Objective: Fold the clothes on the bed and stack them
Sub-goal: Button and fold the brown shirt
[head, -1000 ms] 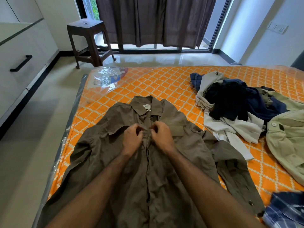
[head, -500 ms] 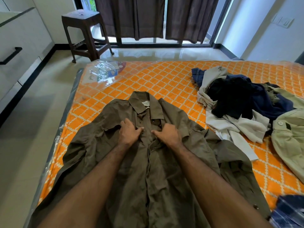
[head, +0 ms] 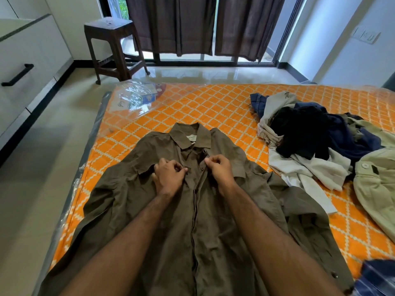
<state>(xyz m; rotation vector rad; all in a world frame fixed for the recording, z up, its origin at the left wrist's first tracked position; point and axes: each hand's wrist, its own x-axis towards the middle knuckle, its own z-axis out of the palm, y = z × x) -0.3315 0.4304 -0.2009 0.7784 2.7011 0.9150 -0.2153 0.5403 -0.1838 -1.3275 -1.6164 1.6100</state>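
Olive shirt, soft and light, flat on the bed

I see the olive shirt [head: 192,210] spread face-up on the orange bed [head: 224,107], collar away from me. My left hand [head: 168,174] and right hand [head: 218,167] each pinch the placket near the top button. Thin, limp cloth; I judge shoulders and hem the best holds. An unfolded pile [head: 310,142] lies to the right; a stool [head: 113,45] and curtains [head: 203,24] stand beyond.

Olive shirt [head: 213,221] spread front-up on the orange bed [head: 213,107], collar toward the window. Left hand [head: 168,176] and right hand [head: 220,169] pinching the placket edges just below the collar — fingers curled. Heap of clothes [head: 310,142] off to the right, stool [head: 113,45] beyond.
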